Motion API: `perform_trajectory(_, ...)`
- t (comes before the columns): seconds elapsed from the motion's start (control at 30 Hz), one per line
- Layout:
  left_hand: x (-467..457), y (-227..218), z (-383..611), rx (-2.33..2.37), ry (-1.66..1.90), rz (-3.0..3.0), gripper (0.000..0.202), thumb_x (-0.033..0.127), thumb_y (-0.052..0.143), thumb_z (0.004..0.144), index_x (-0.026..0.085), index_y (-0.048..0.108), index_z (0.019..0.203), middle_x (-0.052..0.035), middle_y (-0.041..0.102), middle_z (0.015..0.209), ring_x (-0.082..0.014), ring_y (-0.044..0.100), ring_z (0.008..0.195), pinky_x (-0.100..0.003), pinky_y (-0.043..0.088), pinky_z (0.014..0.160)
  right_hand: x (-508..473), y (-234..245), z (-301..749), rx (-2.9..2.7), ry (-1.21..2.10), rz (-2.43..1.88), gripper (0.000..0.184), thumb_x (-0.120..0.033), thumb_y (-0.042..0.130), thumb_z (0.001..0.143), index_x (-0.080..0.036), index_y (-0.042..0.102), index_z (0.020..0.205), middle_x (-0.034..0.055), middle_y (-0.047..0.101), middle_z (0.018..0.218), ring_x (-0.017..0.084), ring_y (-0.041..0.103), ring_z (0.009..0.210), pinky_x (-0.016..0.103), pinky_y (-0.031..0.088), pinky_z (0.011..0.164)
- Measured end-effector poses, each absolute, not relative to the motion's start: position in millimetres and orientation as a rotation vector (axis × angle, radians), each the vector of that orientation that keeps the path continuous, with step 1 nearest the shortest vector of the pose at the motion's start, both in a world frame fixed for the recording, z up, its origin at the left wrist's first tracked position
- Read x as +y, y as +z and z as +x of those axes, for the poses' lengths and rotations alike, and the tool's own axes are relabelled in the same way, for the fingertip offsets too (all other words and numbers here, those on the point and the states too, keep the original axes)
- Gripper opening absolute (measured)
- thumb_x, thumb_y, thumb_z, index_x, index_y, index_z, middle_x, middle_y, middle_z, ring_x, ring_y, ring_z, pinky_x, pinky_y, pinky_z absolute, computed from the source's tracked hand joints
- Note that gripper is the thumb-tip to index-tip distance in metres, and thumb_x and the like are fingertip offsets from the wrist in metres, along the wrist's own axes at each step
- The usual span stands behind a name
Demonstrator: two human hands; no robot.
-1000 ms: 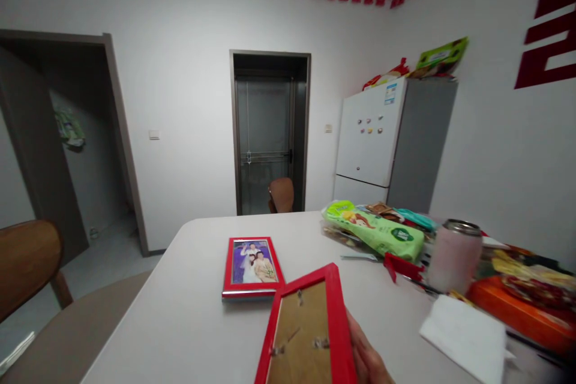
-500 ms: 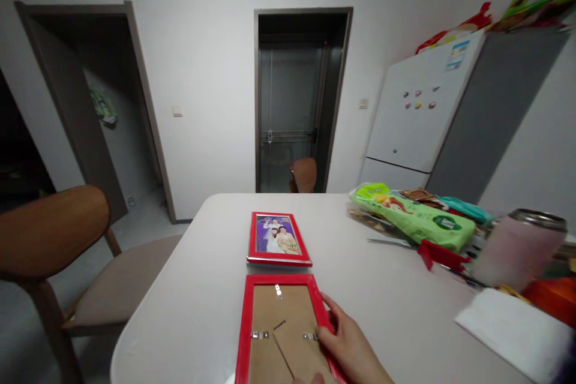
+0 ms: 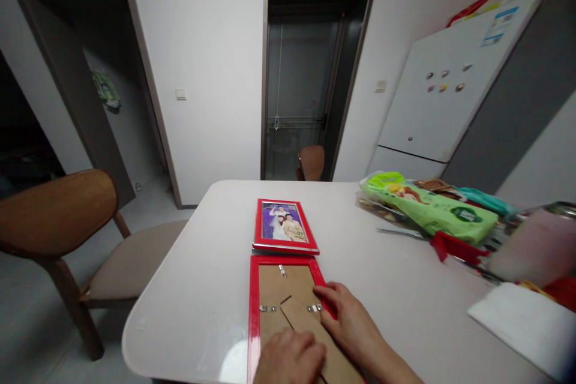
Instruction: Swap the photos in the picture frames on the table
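Observation:
A red picture frame [image 3: 254,303] lies face down on the white table [image 3: 198,300], its brown cardboard back and metal clips showing. My right hand [image 3: 348,324] rests on the frame's right edge, fingers stretched toward a clip. My left hand [image 3: 288,360] lies on the lower part of the cardboard back with its fingers curled down. Just beyond it a second red frame [image 3: 284,226] lies face up with a wedding photo in it.
A green snack bag [image 3: 427,210], red-handled scissors [image 3: 454,247], a pink tin [image 3: 535,246] and a white napkin [image 3: 522,324] crowd the table's right side. A wooden chair [image 3: 58,216] stands at the left. A fridge [image 3: 454,90] and two open doorways lie beyond.
The face-down frame went from held tilted above the table to lying flat on it. My left hand has come into view onto its back. The camera tilted downward.

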State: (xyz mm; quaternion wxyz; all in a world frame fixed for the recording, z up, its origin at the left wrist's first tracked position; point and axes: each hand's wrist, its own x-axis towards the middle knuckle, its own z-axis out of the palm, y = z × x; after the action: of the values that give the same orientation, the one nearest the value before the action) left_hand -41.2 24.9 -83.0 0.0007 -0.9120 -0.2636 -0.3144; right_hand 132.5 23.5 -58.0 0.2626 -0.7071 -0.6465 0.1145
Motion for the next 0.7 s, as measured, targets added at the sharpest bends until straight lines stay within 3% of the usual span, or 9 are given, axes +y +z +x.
perform_trajectory(0.07,40.5,-69.6,-60.9,-1.258,-0.948,-2.876,0.044,0.035,0.05,0.071,0.018,0.048,0.111,-0.0092,0.055,0.111,-0.0238,0.051,0.1,-0.037,0.041,0.085,23.3,-55.7,130.2,-1.772,0.303,-1.948,0.035,-0.017,0.041,0.067,-0.017,0.059,0.097,0.0088,0.054,0.1,0.018,0.052,0.092,0.026,0.038,0.082)
perform_trajectory(0.17,57.7,-57.2,-79.1,-1.839,-0.824,-2.828,0.057,0.026,0.045,0.07,0.007,0.036,0.122,-0.0142,0.037,0.129,-0.024,0.033,0.118,-0.038,0.027,0.098,22.6,-53.8,126.4,-1.784,0.295,-2.004,0.032,-0.02,0.039,0.071,-0.019,0.059,0.096,0.0077,0.055,0.095,0.017,0.055,0.084,0.025,0.041,0.074)
perform_trajectory(0.33,61.6,-60.7,-79.3,-1.961,-0.837,-2.865,0.059,0.024,0.044,0.068,0.004,0.035,0.123,-0.0131,0.03,0.133,-0.0217,0.028,0.121,-0.033,0.022,0.101,25.6,-53.5,127.8,-1.788,0.27,-2.063,0.029,-0.023,0.035,0.076,-0.021,0.06,0.09,0.0051,0.056,0.085,0.015,0.056,0.073,0.024,0.041,0.067)
perform_trajectory(0.53,63.2,-71.6,-80.6,-1.824,-1.053,-2.854,0.049,0.02,0.037,0.073,0.006,0.038,0.12,-0.0131,0.037,0.129,-0.0192,0.034,0.118,-0.035,0.027,0.099,31.1,-38.6,96.7,-1.951,-0.048,-1.819,0.029,-0.016,0.045,0.071,-0.017,0.058,0.097,0.0127,0.049,0.112,0.024,0.044,0.101,0.035,0.036,0.081)
perform_trajectory(0.57,64.1,-73.7,-81.8,-1.797,-1.029,-2.857,0.049,0.021,0.035,0.074,0.005,0.038,0.12,-0.0137,0.038,0.128,-0.0194,0.035,0.118,-0.036,0.028,0.099,32.3,-35.9,85.7,-2.065,-0.039,-1.704,0.026,-0.015,0.044,0.072,-0.015,0.059,0.094,0.0132,0.053,0.105,0.023,0.047,0.095,0.036,0.037,0.078)
perform_trajectory(0.63,67.9,-78.3,-83.5,-1.769,-0.97,-2.854,0.048,0.027,0.033,0.077,0.006,0.037,0.12,-0.0137,0.038,0.128,-0.0203,0.036,0.117,-0.038,0.029,0.098,37.9,-33.3,65.5,-2.167,-0.012,-1.656,0.016,-0.023,0.048,0.073,-0.019,0.062,0.079,0.0055,0.059,0.081,0.019,0.051,0.08,0.031,0.04,0.072)
perform_trajectory(0.7,74.1,-82.1,-83.6,-1.74,-0.938,-2.859,0.05,0.036,0.033,0.077,0.009,0.036,0.12,-0.0125,0.038,0.128,-0.0222,0.036,0.116,-0.04,0.029,0.098,47.0,-34.8,53.3,-2.206,-0.019,-1.668,0.016,-0.029,0.051,0.072,-0.018,0.062,0.074,0.004,0.059,0.075,0.019,0.049,0.078,0.031,0.04,0.071)
